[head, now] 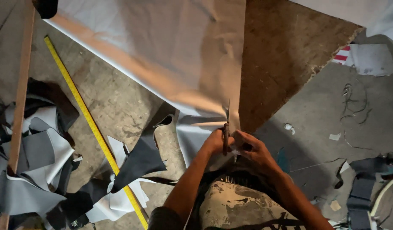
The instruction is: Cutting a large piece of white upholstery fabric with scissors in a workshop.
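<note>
Both forearms come up from the bottom edge of the view and meet near the middle, over the near edge of a large grey sheet. The left hand is bent at the wrist, with its fingers curled closed around the edge of the sheet and pressing close to the scissors. The right hand is just beside it, its fingers closed around the handles of the scissors. The handles themselves are mostly hidden by the two hands. The blades point away from the person, nearly upright in the view, and stand almost together. They lie along the right edge of the sheet, where it meets a brown board.

The sheet spreads from the hands up to the top of the view and covers a part of the board. A loose fold of it hangs just under the hands.

No box or bin is visible. On the concrete floor, left of the hands, a yellow measuring tape runs diagonally, and a long wooden strip lies near the left edge. Grey, white and dark offcuts are piled between and around them. More scraps lie to the right, well apart from the hands.
</note>
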